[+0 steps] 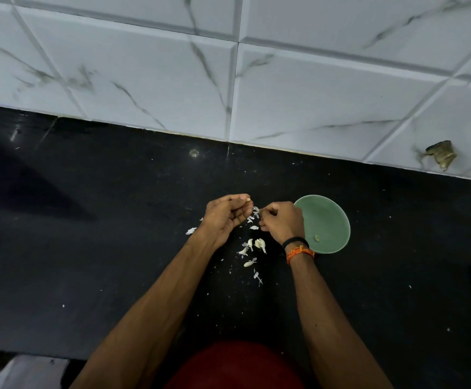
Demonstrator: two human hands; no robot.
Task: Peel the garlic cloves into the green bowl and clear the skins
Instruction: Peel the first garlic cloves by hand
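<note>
My left hand (224,219) is held above the black counter and pinches a small garlic clove (247,199) at its fingertips. My right hand (282,221) is just to its right with curled fingers, pinching a bit of white skin (256,211) between the two hands. The green bowl (328,223) sits to the right, partly behind my right wrist, with one peeled clove (316,237) inside. Unpeeled cloves (259,244) and loose skins (245,251) lie on the counter below my hands.
The black counter (88,248) runs back to a white marble-patterned tiled wall (228,80). Small skin flakes (191,231) are scattered around my forearms. A metallic object (18,372) shows at the bottom left corner.
</note>
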